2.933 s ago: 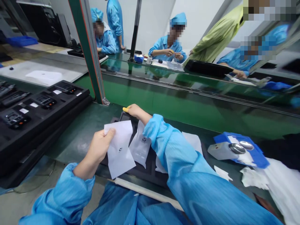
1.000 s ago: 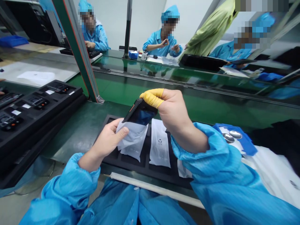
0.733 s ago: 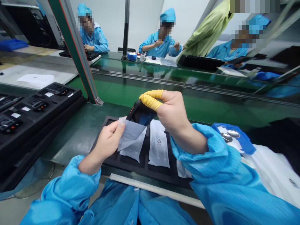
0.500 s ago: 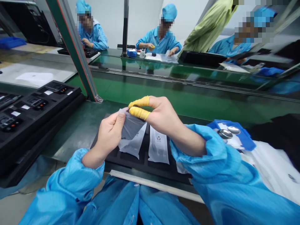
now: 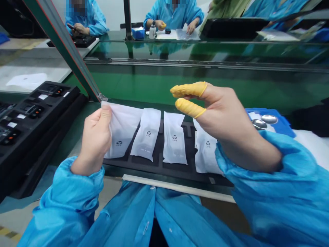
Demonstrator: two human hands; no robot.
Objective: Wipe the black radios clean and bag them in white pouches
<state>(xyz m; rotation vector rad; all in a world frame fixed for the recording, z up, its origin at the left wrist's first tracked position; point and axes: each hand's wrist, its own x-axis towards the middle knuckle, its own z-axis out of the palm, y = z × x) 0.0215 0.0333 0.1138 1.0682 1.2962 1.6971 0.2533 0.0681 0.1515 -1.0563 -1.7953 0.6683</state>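
Note:
My left hand (image 5: 96,139) pinches the top corner of a translucent white bag (image 5: 123,128), which hangs over the left end of a black foam tray (image 5: 164,169). My right hand (image 5: 218,115), with yellow covers on thumb and forefinger, is raised above the tray's right part; its fingertips are apart with nothing between them. Three more white bags with a recycling mark lie side by side in the tray: one next to the held bag (image 5: 147,135), one in the middle (image 5: 175,139), and one (image 5: 207,151) partly hidden under my right forearm.
Black foam trays with devices (image 5: 33,113) stand at the left, beside a slanted green post (image 5: 64,48). A blue bin (image 5: 282,123) with shiny round metal pieces is at the right. Co-workers sit beyond the green conveyor (image 5: 144,82).
My hands have parted: the left moved left, still gripping the bag, and the right let go and moved right. The bag now hangs spread out, and the view has tilted down.

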